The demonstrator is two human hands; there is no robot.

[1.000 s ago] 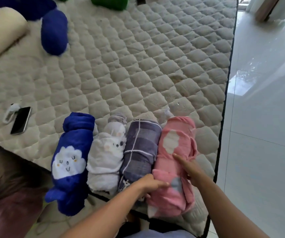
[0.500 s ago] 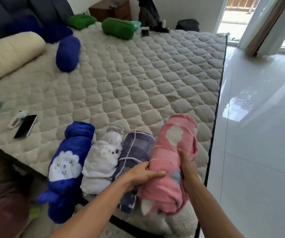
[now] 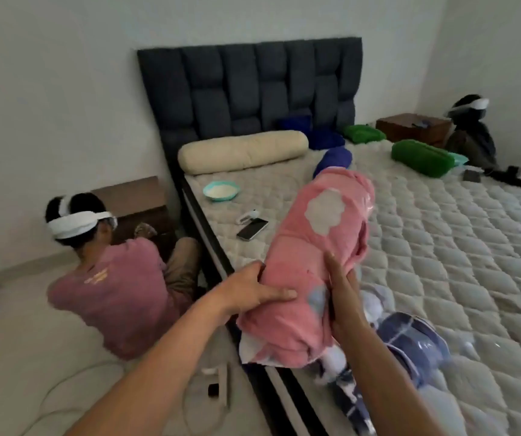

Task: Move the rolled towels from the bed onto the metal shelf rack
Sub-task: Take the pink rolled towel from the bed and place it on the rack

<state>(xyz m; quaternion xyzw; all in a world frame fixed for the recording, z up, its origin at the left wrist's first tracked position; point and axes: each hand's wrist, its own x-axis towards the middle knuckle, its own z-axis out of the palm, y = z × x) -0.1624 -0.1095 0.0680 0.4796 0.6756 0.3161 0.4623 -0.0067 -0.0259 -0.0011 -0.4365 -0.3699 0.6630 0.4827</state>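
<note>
With both hands clamped on it, the pink rolled towel hangs clear of the bed, its long axis running up and away from the grip. The left hand curls round its near-left flank; the right hand presses fingers along the opposite side. Below the grip, a plaid rolled towel lies at the mattress edge. Left of the grip a seated person crowds the floor, likely in the way. No metal shelf rack is in view.
</note>
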